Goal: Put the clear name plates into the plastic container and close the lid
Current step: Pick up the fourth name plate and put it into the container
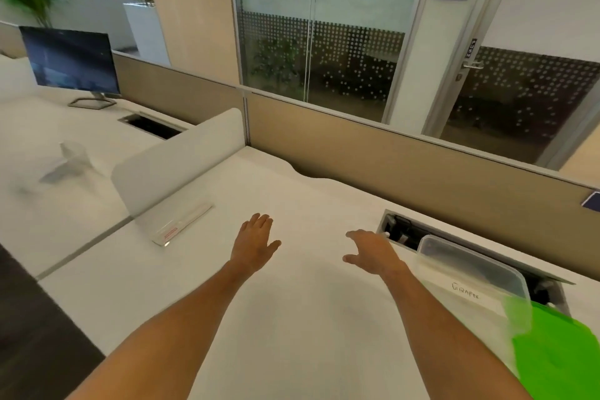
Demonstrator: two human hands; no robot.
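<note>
A clear name plate (181, 224) with a small red label lies on the white desk at the foot of a low white divider. The clear plastic container (470, 273), marked with handwritten text, sits at the right, with its green lid (558, 354) lying beside it at the desk's near right. My left hand (256, 242) hovers open over the desk, to the right of the name plate and apart from it. My right hand (371, 252) is also open, fingers spread, just left of the container's far corner. Neither hand holds anything.
A low white divider (178, 159) stands at the left. An open cable tray (402, 230) lies behind the container. A beige partition (389, 156) runs along the desk's far edge. On the neighbouring desk stand a monitor (71, 58) and another clear object (65, 162).
</note>
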